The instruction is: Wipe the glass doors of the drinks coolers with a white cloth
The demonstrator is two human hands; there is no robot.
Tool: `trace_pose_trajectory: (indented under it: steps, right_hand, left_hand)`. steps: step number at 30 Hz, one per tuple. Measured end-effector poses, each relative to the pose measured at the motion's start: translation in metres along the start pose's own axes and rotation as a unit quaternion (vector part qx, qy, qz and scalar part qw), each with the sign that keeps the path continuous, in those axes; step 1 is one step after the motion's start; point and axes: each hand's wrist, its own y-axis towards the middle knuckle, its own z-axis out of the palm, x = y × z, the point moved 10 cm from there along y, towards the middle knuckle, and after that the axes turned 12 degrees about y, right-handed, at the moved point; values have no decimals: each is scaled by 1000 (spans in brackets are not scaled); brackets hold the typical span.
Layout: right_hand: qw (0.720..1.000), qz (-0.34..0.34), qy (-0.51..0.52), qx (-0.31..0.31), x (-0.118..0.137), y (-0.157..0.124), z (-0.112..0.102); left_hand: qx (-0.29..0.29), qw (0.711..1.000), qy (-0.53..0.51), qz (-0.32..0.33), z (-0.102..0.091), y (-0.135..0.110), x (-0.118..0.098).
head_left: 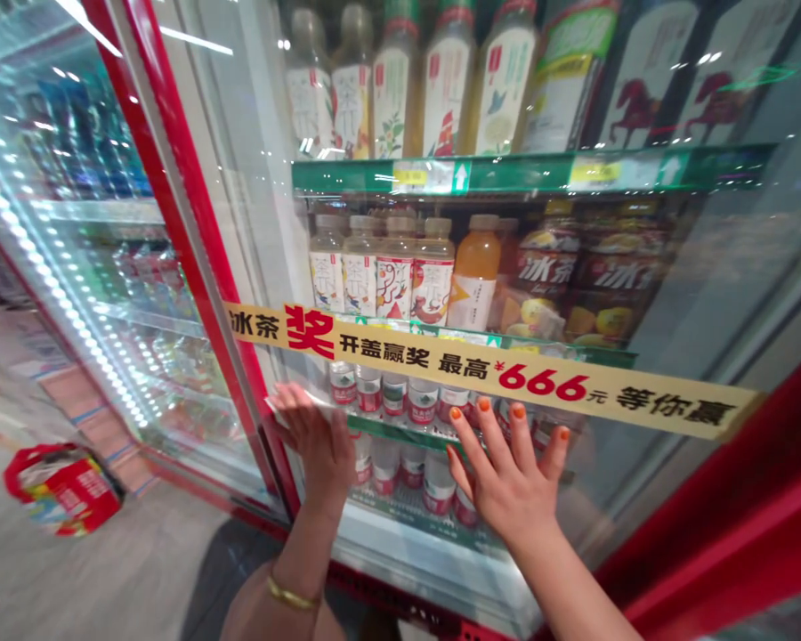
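A glass door (641,463) of a red-framed drinks fridge fills the view. My right hand (511,476) lies flat on the glass with fingers spread, just below a yellow sticker strip (494,369) with red and black print. My left hand (313,436) rests at the door's left edge beside the red frame (240,356), fingers stretched and slightly blurred, with something thin and pale at the fingertips that I cannot make out. Behind the glass stand tea bottles (380,267), an orange juice bottle (475,271) and small water bottles (400,401).
A second fridge door (86,231) with white light strips stands to the left. A red printed bag (63,490) lies on the grey floor at lower left. More tall bottles (440,80) fill the top shelf.
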Motion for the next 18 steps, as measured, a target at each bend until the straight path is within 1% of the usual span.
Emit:
trace_pose_trajectory:
  steps: [1, 2, 3, 4, 5, 6, 7, 8, 9, 10, 11, 13, 14, 15, 16, 17, 18]
  right_hand:
    - [1000, -3, -4, 4, 0, 0, 0]
    - [1000, -5, -9, 9, 1, 0, 1]
    - [1000, -5, -12, 12, 1, -1, 1]
    - [1000, -4, -12, 15, 1, 0, 1]
    - [1000, -3, -12, 15, 1, 0, 1]
    - [1000, 0, -10, 14, 0, 0, 0]
    - [1000, 2, -9, 13, 0, 1, 0]
    - [1000, 3, -6, 12, 1, 2, -1]
    - [1000, 2, -3, 11, 1, 3, -1]
    - [1000, 1, 1, 10, 2, 4, -1]
    - [1000, 0, 5, 10, 2, 5, -2]
    - [1000, 1, 10, 4, 2, 6, -3]
    - [1000, 2, 11, 0, 2, 6, -4]
    - [1000, 3, 11, -3, 2, 6, -5]
    - [1000, 3, 12, -4, 2, 6, -6]
    - [1000, 4, 14, -3, 2, 6, -6]
    - [1000, 5, 17, -2, 1, 6, -6]
  left_hand:
    - [-15, 1000, 4, -20, -5, 11, 0]
    - [-25, 999, 9, -18, -9, 18, -8]
    - [-24, 1000, 13, -1, -9, 21, -22]
    - [-19, 999, 15, 33, -8, 18, -40]
    - [-13, 997, 17, 80, -5, 8, -59]
    - [-9, 991, 19, 135, -2, -8, -76]
    - [-8, 983, 21, 183, 2, -27, -87]
    - [-9, 976, 24, 216, 5, -44, -91]
    - [-10, 973, 30, 227, 8, -56, -86]
    - [-10, 976, 36, 216, 10, -59, -75]
    - [-12, 983, 39, 177, 11, -55, -59]
    - [-23, 997, 32, 64, 6, -30, -27]
    - [-33, 999, 24, 15, 2, -17, -19]
    - [-39, 999, 15, -15, -2, -5, -18]
    - [-40, 999, 6, -22, -4, 3, -26]
    - [-34, 999, 1, -4, -5, 5, -40]
    - [-26, 999, -1, 33, -4, 1, -57]
